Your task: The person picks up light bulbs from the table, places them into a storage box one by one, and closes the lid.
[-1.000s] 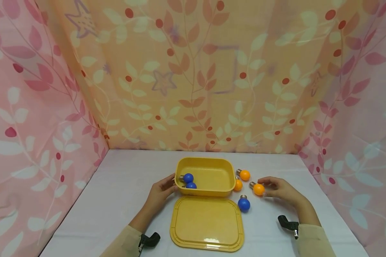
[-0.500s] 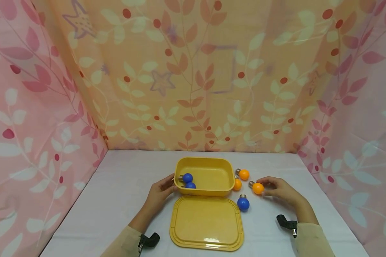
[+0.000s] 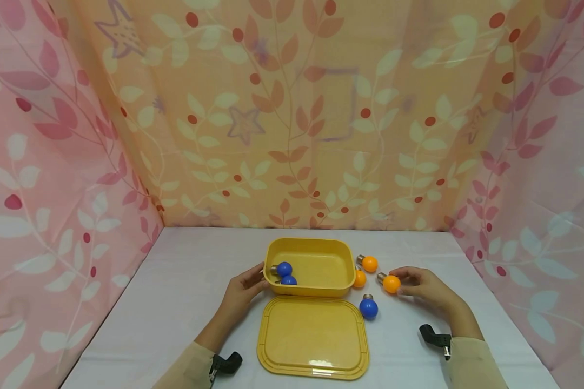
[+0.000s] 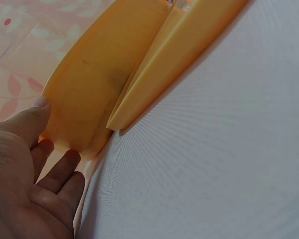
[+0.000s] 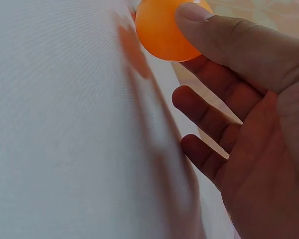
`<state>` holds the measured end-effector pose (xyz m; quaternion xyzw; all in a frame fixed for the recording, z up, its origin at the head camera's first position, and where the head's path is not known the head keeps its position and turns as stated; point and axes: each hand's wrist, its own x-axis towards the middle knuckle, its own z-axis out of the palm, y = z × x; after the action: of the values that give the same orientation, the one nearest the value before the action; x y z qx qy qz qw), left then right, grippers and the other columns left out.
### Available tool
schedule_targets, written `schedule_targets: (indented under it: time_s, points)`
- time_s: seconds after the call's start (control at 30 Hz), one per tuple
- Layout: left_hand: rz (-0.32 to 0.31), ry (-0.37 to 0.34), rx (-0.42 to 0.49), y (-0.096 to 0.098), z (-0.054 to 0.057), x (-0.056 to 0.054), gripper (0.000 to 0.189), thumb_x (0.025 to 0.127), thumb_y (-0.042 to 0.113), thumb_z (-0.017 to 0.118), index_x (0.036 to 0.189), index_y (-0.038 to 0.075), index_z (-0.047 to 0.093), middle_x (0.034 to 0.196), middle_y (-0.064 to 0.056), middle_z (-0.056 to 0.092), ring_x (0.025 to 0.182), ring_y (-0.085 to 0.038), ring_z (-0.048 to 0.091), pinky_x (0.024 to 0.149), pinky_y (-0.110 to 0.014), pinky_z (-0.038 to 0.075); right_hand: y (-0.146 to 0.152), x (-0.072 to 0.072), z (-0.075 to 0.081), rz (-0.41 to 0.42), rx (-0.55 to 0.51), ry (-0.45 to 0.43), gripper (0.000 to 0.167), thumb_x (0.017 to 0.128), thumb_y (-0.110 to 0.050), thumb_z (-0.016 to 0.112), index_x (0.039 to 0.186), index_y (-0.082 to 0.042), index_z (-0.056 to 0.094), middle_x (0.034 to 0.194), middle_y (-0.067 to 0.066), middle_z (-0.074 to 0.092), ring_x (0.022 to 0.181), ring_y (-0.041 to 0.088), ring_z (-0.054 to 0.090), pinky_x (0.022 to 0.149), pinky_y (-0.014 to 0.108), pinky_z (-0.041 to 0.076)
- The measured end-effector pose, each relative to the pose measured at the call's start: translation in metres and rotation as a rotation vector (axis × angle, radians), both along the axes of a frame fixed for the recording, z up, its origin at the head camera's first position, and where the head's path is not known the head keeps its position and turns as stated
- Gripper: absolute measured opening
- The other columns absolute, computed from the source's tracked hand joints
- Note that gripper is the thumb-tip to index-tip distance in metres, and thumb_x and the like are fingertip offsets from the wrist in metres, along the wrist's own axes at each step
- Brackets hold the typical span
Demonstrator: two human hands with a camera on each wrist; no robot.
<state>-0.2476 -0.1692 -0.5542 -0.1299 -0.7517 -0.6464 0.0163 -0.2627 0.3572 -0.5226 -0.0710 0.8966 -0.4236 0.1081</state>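
My left hand (image 3: 245,289) holds the left end of a yellow plastic box (image 3: 331,265), thumb and fingertips against its wall in the left wrist view. Two blue light bulbs (image 3: 284,269) lie inside, toward that end. My right hand (image 3: 425,289) pinches an orange light bulb (image 3: 391,284) by its round end, the metal cap pointing away to the left. In the right wrist view its thumb lies over the orange globe (image 5: 162,32) and the lower fingers hang loosely curled. The bulb is low over the white cloth, its shadow falling beside it.
Two more orange bulbs (image 3: 369,263) lie by the box's right side, one close against it. A blue bulb (image 3: 368,308) rests near the right corner of the flat yellow lid (image 3: 313,337), which lies in front of the box. Patterned curtains (image 3: 292,162) enclose the table's back and sides.
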Motion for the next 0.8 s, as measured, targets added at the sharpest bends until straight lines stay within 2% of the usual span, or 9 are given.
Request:
schedule_targets:
  time_s: [0.13,0.2,0.37,0.53,0.8]
  points:
    - [-0.005,0.010,0.000,0.000,0.001,-0.001,0.064,0.092,0.029,0.078,0.150,0.015,0.054,0.146,-0.011,0.060,0.131,-0.029,0.061,0.100,-0.023,0.054,0.002,0.001,0.003,0.003,-0.004,0.006,0.056,0.083,-0.045,0.084,0.131,-0.020,0.068,0.128,0.004,0.067,0.114,0.026,0.058,0.100,0.046,0.052]
    - [-0.008,0.010,0.000,0.000,0.001,-0.002,0.064,0.092,0.030,0.078,0.150,0.014,0.054,0.146,-0.011,0.060,0.131,-0.028,0.061,0.100,-0.022,0.054,0.003,0.001,0.006,0.006,-0.012,0.011,0.055,0.084,-0.042,0.084,0.131,-0.019,0.068,0.128,0.006,0.066,0.114,0.027,0.058,0.099,0.046,0.053]
    - [-0.012,0.011,0.004,0.001,0.000,-0.004,0.064,0.092,0.030,0.077,0.150,0.014,0.054,0.146,-0.011,0.060,0.132,-0.029,0.060,0.100,-0.022,0.053,0.004,0.003,0.012,-0.001,-0.019,0.039,0.052,0.085,-0.041,0.083,0.131,-0.020,0.068,0.130,0.007,0.066,0.122,0.032,0.055,0.105,0.057,0.050]
    - [-0.011,0.012,0.011,0.000,0.000,-0.005,0.063,0.092,0.028,0.077,0.150,0.015,0.055,0.145,-0.010,0.061,0.131,-0.030,0.061,0.099,-0.021,0.053,0.002,0.006,0.022,-0.006,0.014,0.086,0.050,0.088,-0.043,0.079,0.133,-0.024,0.067,0.135,0.006,0.065,0.129,0.037,0.047,0.102,0.064,0.047]
    - [0.002,0.014,-0.011,0.000,0.000,-0.001,0.062,0.093,0.028,0.077,0.149,0.015,0.055,0.145,-0.008,0.061,0.131,-0.027,0.061,0.099,-0.020,0.053,-0.002,0.010,0.033,-0.015,0.033,0.185,0.047,0.091,-0.042,0.077,0.134,-0.025,0.067,0.140,0.009,0.063,0.134,0.044,0.044,0.101,0.074,0.042]
